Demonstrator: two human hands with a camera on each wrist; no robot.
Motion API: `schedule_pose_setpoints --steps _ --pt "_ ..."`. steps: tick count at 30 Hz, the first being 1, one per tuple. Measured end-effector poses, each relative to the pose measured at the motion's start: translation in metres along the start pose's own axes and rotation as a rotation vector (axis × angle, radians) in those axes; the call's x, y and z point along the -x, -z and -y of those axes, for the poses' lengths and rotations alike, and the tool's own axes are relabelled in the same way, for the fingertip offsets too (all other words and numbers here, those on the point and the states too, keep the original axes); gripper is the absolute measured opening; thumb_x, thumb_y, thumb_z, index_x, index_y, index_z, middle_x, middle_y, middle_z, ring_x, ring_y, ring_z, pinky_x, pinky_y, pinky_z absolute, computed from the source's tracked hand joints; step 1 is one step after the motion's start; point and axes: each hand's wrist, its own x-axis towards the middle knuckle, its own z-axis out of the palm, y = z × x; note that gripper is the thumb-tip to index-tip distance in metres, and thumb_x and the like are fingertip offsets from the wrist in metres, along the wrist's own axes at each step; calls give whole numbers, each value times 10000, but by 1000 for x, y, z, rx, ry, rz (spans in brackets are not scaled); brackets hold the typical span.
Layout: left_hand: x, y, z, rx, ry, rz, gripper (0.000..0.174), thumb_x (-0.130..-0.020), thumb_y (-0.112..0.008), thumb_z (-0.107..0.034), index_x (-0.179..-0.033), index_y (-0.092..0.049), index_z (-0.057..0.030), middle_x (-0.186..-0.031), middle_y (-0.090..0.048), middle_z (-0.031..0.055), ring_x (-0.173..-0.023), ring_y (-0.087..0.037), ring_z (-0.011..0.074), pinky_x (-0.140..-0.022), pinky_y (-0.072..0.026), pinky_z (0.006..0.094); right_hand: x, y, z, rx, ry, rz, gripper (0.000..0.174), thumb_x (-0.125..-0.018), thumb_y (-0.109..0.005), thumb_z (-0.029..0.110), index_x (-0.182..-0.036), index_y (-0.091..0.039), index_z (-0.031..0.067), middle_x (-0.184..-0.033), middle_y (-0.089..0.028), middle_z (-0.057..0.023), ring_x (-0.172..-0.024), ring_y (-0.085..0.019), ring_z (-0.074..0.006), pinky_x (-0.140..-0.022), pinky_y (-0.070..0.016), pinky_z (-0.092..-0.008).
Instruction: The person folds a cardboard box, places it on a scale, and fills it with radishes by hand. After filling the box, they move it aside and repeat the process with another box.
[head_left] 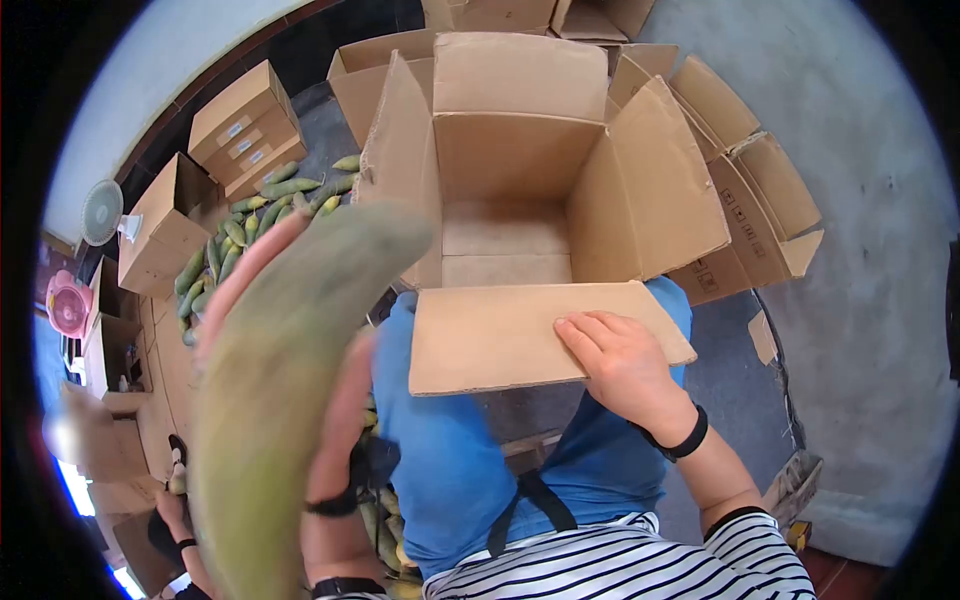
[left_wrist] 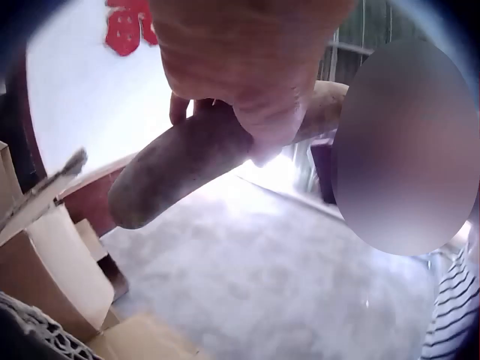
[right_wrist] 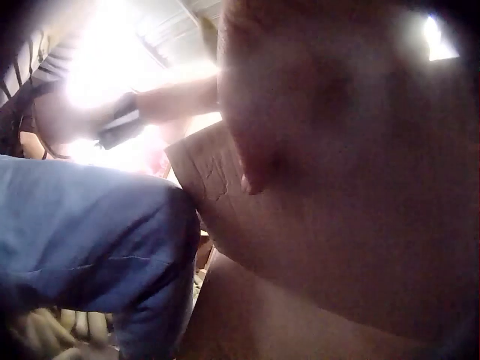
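Note:
My left hand (head_left: pixel 340 430) holds up a long, slightly curved green-yellow melon (head_left: pixel 300 370), which looks large and blurred close to the head camera. In the left wrist view the fingers wrap around the melon (left_wrist: pixel 184 169), and both its ends stick out. In front of my knees stands a cardboard box (head_left: pixel 505 160) with its flaps spread. Its near flap (head_left: pixel 490 335) lies over my thighs. My right hand (head_left: pixel 625 360) rests flat on that flap, fingers extended; in the right wrist view the hand (right_wrist: pixel 300 112) is dark against the cardboard.
A pile of similar melons (head_left: pixel 240 235) lies on the floor at the left, with more beside my left leg. Cartons (head_left: pixel 245 125) stand behind the pile, and another open carton (head_left: pixel 745 215) is right of the box. Another person's arm (head_left: pixel 180 520) shows at lower left.

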Motion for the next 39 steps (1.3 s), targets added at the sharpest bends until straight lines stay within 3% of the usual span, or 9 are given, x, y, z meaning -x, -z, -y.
schedule_pose_setpoints --steps 3,6,8,14,18,22,26,30,39 --pt "-25 -80 29 -15 -457 80 523 -699 -758 6 -1190 -582 -44 -1237 -586 106 -1135 -561 242 -992 -435 358 1 0 1 19 6 -27 374 -780 -580 118 -1137 -625 12 -1077 -655 -110 -1010 -629 -259 -856 -508 -360" --pt "-35 -114 61 -24 -265 474 536 -755 -762 -105 -1200 -483 0 -1116 -577 211 -1053 -582 390 -906 -484 410 1 0 0 12 15 -14 377 -776 -584 107 -1138 -625 12 -1089 -654 -110 -1022 -625 -257 -858 -509 -362" --pt "-38 -112 65 -242 -207 746 494 -830 -719 -166 -1237 -481 -19 -1153 -575 198 -1101 -569 356 -937 -463 410 1 1 1 -26 0 -13 367 -752 -595 60 -1113 -649 16 -1084 -664 -116 -1001 -638 -273 -854 -517 -373" --pt "-19 -63 47 -226 -198 656 449 -894 -658 -243 -1243 -503 -6 -1163 -585 211 -1093 -560 386 -924 -464 427 -5 15 8 -60 -2 6 335 -759 -600 38 -1085 -674 16 -1035 -673 -127 -950 -652 -275 -810 -530 -372" --pt "13 -18 60 -137 -96 447 397 -899 -655 -158 -1250 -540 -13 -1123 -628 165 -1068 -624 292 -909 -493 366 -3 8 -1 -38 -29 -28 354 -751 -595 -23 -1088 -691 21 -1031 -678 -145 -933 -658 -296 -808 -530 -381" --pt "73 19 109 -52 300 241 340 -919 -635 -111 -1234 -551 -18 -1101 -643 134 -1049 -635 206 -921 -495 326 1 12 -7 -47 -48 -6 424 -710 -595 -90 -1105 -691 28 -1040 -679 -145 -940 -655 -303 -821 -526 -374" --pt "175 45 188 -337 672 326 309 -903 -655 -161 -1144 -570 13 -994 -658 140 -934 -648 212 -816 -508 328 -7 11 5 -59 -24 12 452 -685 -581 -112 -1100 -693 27 -1026 -681 -139 -938 -654 -305 -818 -523 -379" --pt "258 34 207 -274 793 440 323 -881 -681 -205 -1089 -586 23 -908 -650 162 -843 -650 265 -750 -514 362 -12 13 3 -44 18 19 458 -679 -573 -119 -1097 -695 24 -1025 -679 -145 -935 -654 -309 -818 -521 -378" --pt "373 27 272 -303 1095 627 421 -856 -679 -295 -1121 -602 23 -1040 -669 241 -969 -641 389 -834 -509 444 -11 24 8 -42 -3 110 363 -760 -602 -69 -1103 -688 12 -1062 -670 -170 -950 -653 -339 -830 -514 -382"
